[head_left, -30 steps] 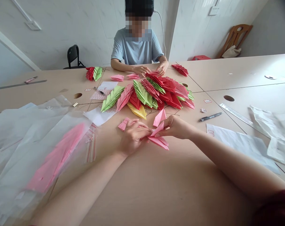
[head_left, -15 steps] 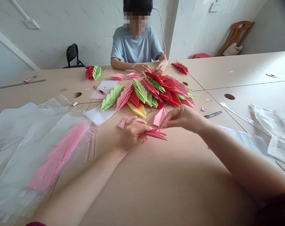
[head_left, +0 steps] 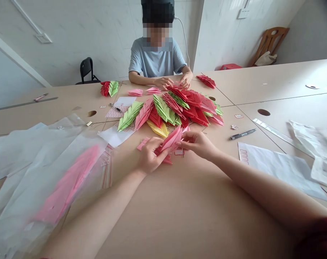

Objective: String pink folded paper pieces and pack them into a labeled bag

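Note:
My left hand (head_left: 152, 155) is closed on a pink folded paper piece (head_left: 172, 139), which stands tilted up between its thumb and fingers. My right hand (head_left: 197, 144) pinches at the right side of that same piece; its fingertips touch the paper's lower edge. More pink folded paper (head_left: 167, 159) lies on the table under and beside my left hand, partly hidden by it. Just beyond both hands spreads a pile of red folded paper pieces (head_left: 192, 99) mixed with green ones (head_left: 163, 108), pink ones (head_left: 144, 113) and a yellow one (head_left: 158, 128).
Across the table (head_left: 179, 216) a person in a blue shirt (head_left: 155, 59) handles red and pink paper. Plastic bags (head_left: 25, 172) with pink paper (head_left: 68, 187) lie at left. At right are a pen (head_left: 243, 134), a ruler (head_left: 271, 131) and a white plastic bag (head_left: 277, 167).
The pink paper piece has turned from lying flat to tilted upward. My left hand has rolled so its thumb shows, and my right hand has come down slightly beside it.

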The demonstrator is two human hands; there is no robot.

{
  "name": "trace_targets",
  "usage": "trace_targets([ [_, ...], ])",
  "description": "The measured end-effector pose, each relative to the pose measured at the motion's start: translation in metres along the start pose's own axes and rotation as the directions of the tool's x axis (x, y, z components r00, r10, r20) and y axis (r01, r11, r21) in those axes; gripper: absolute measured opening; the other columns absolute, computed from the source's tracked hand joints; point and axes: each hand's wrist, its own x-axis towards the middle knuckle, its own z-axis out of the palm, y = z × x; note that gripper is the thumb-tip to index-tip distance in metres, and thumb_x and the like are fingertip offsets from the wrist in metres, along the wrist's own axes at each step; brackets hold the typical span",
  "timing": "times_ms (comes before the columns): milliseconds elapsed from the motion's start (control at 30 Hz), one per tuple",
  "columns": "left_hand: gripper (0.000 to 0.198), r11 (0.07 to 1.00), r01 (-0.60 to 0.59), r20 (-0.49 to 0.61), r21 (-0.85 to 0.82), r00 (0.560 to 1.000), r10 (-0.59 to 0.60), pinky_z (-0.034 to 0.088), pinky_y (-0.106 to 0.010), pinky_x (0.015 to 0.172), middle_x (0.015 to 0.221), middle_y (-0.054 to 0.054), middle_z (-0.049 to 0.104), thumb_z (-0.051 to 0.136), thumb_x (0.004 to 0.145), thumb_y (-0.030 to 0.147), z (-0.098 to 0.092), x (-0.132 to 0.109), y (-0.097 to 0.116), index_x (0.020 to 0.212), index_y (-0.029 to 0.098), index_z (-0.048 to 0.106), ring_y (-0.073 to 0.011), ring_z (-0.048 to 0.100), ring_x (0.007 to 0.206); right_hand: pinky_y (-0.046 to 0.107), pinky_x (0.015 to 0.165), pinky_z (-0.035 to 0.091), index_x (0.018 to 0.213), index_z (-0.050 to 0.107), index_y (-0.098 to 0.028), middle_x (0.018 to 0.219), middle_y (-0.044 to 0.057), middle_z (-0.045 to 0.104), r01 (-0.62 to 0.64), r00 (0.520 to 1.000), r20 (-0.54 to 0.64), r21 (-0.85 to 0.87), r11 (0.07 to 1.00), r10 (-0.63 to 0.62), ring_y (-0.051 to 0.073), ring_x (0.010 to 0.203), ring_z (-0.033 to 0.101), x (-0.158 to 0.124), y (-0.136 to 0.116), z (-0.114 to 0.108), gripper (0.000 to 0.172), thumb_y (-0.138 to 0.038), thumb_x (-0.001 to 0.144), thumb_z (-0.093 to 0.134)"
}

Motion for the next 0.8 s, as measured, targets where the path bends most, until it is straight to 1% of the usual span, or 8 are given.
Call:
trace_targets([
  [100, 0.019, 0.995, 0.062, 0.022, -0.083, 0.998, -0.060, 0.041, -0.026, 0.073, 0.074, -0.001, 0.061, 0.061, 0.086, 0.032, 0.002, -0.001, 0.001, 0.076, 0.016, 0.064, -0.0131, 0.053, 0.072, 0.026, 0.055, 0.042, 0.075, 0.066, -0.015, 0.066, 0.001, 0.061, 0.001, 1.000, 0.011, 0.036, 0.999, -0.001, 0.012, 0.060, 0.054, -0.002, 0.004, 0.005, 0.032, -0.047, 0.075, 0.072],
  [167, 0.023, 0.971, 0.135, 0.056, -0.198, 0.990, -0.127, 0.039, -0.025, 0.067, 0.069, 0.000, 0.055, 0.060, 0.086, 0.034, 0.003, -0.001, 0.000, 0.072, 0.016, 0.062, -0.0121, 0.049, 0.067, 0.026, 0.058, 0.044, 0.074, 0.067, -0.015, 0.067, 0.001, 0.062, -0.009, 0.999, 0.034, 0.098, 0.995, 0.005, 0.012, 0.062, 0.055, -0.003, 0.002, 0.008, 0.032, -0.047, 0.074, 0.073],
  [233, 0.030, 0.920, 0.209, 0.123, -0.333, 0.976, -0.177, 0.035, -0.024, 0.060, 0.063, 0.002, 0.047, 0.061, 0.085, 0.036, 0.003, 0.000, -0.002, 0.065, 0.015, 0.056, -0.0108, 0.042, 0.062, 0.026, 0.060, 0.045, 0.075, 0.067, -0.015, 0.067, 0.001, 0.062, -0.049, 0.998, 0.048, 0.167, 0.985, 0.042, 0.012, 0.062, 0.057, -0.005, -0.001, 0.009, 0.033, -0.047, 0.074, 0.073],
  [333, 0.039, 0.858, 0.248, 0.168, -0.450, 0.967, -0.192, 0.028, -0.024, 0.055, 0.058, 0.004, 0.034, 0.066, 0.081, 0.037, 0.003, 0.001, -0.006, 0.056, 0.016, 0.045, -0.0088, 0.033, 0.058, 0.026, 0.061, 0.046, 0.074, 0.068, -0.014, 0.067, 0.003, 0.064, -0.113, 0.992, 0.074, 0.241, 0.964, 0.098, 0.012, 0.062, 0.056, -0.007, -0.005, 0.011, 0.036, -0.050, 0.078, 0.068],
  [433, 0.042, 0.864, 0.248, 0.151, -0.438, 0.968, -0.201, 0.026, -0.024, 0.054, 0.057, 0.004, 0.030, 0.069, 0.077, 0.038, 0.003, 0.002, -0.006, 0.054, 0.016, 0.042, -0.0084, 0.031, 0.057, 0.026, 0.060, 0.045, 0.074, 0.067, -0.014, 0.067, 0.003, 0.064, -0.112, 0.993, 0.058, 0.244, 0.963, 0.100, 0.011, 0.062, 0.055, -0.007, -0.008, 0.011, 0.037, -0.051, 0.077, 0.068],
  [600, 0.044, 0.926, 0.210, 0.155, -0.314, 0.973, -0.169, 0.023, -0.024, 0.051, 0.057, 0.004, 0.026, 0.065, 0.080, 0.038, 0.004, 0.003, -0.004, 0.054, 0.017, 0.036, -0.0078, 0.027, 0.055, 0.025, 0.057, 0.043, 0.073, 0.066, -0.014, 0.066, 0.001, 0.061, -0.069, 0.991, -0.090, 0.274, 0.959, 0.097, 0.010, 0.058, 0.051, -0.005, -0.007, 0.012, 0.036, -0.047, 0.067, 0.079],
  [700, 0.047, 0.952, 0.151, 0.140, -0.264, 0.983, -0.117, 0.021, -0.024, 0.050, 0.056, 0.004, 0.024, 0.063, 0.080, 0.037, 0.004, 0.003, -0.003, 0.052, 0.018, 0.030, -0.0077, 0.025, 0.054, 0.026, 0.057, 0.043, 0.074, 0.065, -0.015, 0.064, -0.001, 0.060, -0.065, 0.985, -0.132, 0.305, 0.950, 0.110, 0.010, 0.057, 0.051, -0.003, -0.004, 0.008, 0.035, -0.047, 0.068, 0.077],
  [800, 0.048, 0.968, 0.109, 0.153, -0.224, 0.985, -0.076, 0.021, -0.024, 0.050, 0.056, 0.005, 0.023, 0.062, 0.081, 0.036, 0.003, 0.001, -0.002, 0.052, 0.018, 0.029, -0.0079, 0.024, 0.054, 0.027, 0.062, 0.044, 0.078, 0.067, -0.016, 0.073, 0.002, 0.064, 0.004, 0.964, -0.256, 0.270, 0.963, 0.068, 0.011, 0.064, 0.054, 0.000, -0.001, -0.002, 0.033, -0.047, 0.071, 0.075],
])
